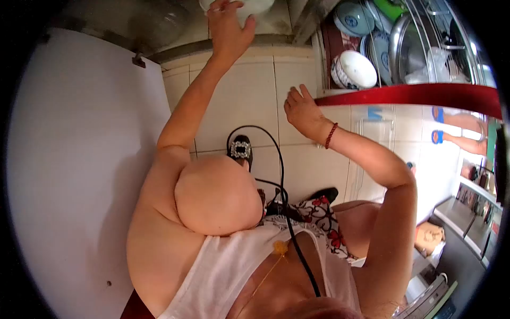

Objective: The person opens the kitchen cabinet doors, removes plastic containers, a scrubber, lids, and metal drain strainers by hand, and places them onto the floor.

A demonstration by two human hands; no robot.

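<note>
My left hand [229, 32] reaches into a low cabinet space at the top of the view. Its fingers overlap a whitish round dish [258, 6], cut off by the frame's edge; whether they touch it I cannot tell. The thumb stands apart from the fingers. My right hand [307, 110], with a dark red beaded bracelet [331, 135] at its wrist, hangs beside the end of a red drawer front or panel edge [404, 94]. Its fingers are parted and nothing shows in them.
A wire rack drawer at the upper right holds a patterned bowl [357, 70], several plates [353, 18] and a metal pan [411, 45]. An open white cabinet door [85, 159] stands at left. A black cable [282, 165] loops before me. Another person's feet in blue sandals [438, 136] show at right.
</note>
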